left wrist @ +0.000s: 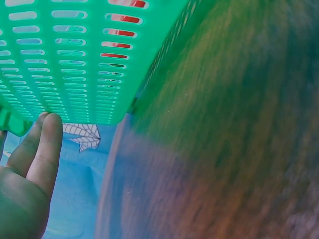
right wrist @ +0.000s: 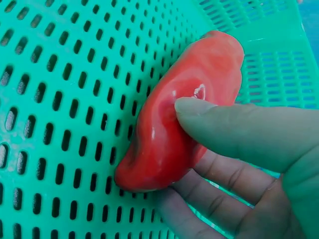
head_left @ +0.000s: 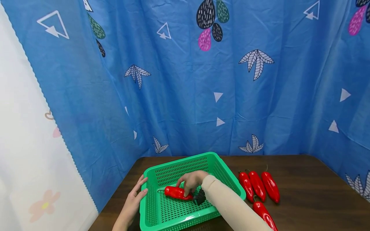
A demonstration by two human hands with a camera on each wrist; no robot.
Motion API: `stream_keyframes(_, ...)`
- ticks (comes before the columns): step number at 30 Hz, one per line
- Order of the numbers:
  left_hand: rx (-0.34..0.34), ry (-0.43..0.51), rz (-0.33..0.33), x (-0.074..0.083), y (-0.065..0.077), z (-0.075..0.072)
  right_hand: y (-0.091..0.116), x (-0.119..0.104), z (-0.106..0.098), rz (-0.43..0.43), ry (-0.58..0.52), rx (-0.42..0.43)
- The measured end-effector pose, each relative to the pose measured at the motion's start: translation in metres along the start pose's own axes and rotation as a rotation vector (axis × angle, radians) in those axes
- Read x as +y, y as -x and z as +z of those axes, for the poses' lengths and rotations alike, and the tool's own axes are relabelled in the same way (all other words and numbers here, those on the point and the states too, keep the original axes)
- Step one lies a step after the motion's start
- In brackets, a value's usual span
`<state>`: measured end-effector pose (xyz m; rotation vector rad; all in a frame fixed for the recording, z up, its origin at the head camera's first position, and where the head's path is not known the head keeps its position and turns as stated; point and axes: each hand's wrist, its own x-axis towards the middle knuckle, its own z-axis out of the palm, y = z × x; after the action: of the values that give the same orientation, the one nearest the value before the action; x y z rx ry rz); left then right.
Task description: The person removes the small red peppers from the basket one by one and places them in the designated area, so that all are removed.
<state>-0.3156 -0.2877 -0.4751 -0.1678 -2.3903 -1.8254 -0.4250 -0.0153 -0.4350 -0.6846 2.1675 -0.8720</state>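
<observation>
A red chili pepper (head_left: 174, 192) lies inside a green plastic basket (head_left: 179, 222), its thin stem pointing left. My right hand (head_left: 193, 181) reaches over the basket's near right side and holds this pepper. In the right wrist view the thumb presses the glossy pepper (right wrist: 164, 134) from one side, with the fingers curled along its other side. Low in the basket, the pepper's tip is right at the perforated floor. My left hand (head_left: 133, 199) rests against the basket's left rim with fingers extended. Its fingertips touch the outer wall in the left wrist view.
Several more red chili peppers (head_left: 270, 187) lie on the dark wooden table (head_left: 312, 189) to the right of the basket. A blue patterned curtain (head_left: 185, 96) hangs behind the table, and a white cloth (head_left: 34, 144) hangs at the left. A dark wrist device (head_left: 199, 197) sits at the right wrist.
</observation>
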Motion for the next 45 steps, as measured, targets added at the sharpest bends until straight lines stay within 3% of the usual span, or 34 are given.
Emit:
stream_keyframes(12,0.002,-0.015,0.015,0.003,-0.001,0.002,0.006,-0.003,-0.001,0.018,-0.073,-0.037)
stream_keyframes(30,-0.002,-0.030,0.012,0.005,0.001,0.004,0.014,-0.011,-0.003,0.031,-0.053,-0.124)
stream_keyframes(45,0.016,-0.010,0.000,0.004,0.007,0.003,0.023,-0.027,-0.005,-0.070,-0.100,-0.046)
